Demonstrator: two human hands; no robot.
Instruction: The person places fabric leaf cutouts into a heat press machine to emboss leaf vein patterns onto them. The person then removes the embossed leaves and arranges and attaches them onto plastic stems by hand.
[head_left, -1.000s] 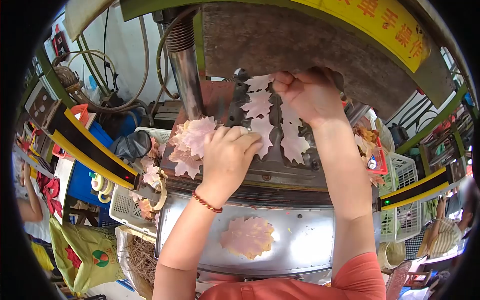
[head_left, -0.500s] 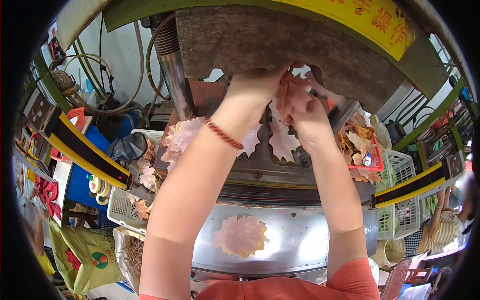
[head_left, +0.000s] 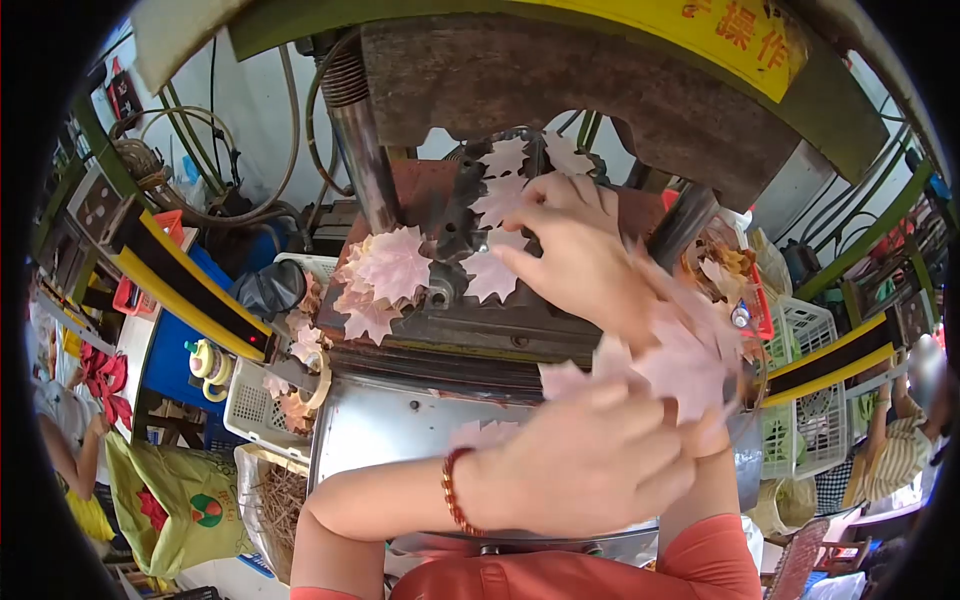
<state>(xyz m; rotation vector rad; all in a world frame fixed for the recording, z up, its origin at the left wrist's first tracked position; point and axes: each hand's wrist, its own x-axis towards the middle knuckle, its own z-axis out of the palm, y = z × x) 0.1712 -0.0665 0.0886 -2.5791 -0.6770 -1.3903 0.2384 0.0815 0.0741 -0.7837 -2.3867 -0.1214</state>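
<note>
My left hand [head_left: 590, 470], with a red bead bracelet at its wrist, is low in front of me, fingers curled and blurred. Pale pink maple-shaped leaves [head_left: 685, 360] fan out beyond its fingers, across my right forearm; they appear to be in its grip. My right hand [head_left: 580, 250] reaches over the dark metal die [head_left: 455, 205] in the press, thumb and index finger apart beside a pink leaf [head_left: 500, 200]. More leaves lie on the die, including one [head_left: 495, 275] below my thumb. A stack of leaves [head_left: 390, 265] sits at the die's left.
The heavy press plate [head_left: 580, 85] hangs above the die, with a steel post [head_left: 360, 160] at left. Yellow-black bars [head_left: 185, 285] flank the press. A partly covered leaf [head_left: 485, 432] lies on the metal table [head_left: 370, 430]. White baskets [head_left: 265, 400] stand at the sides.
My left hand has come back from under the plate, down toward me. My right hand stays at the die, lower and bent leftward. Leaves on the die now show.
</note>
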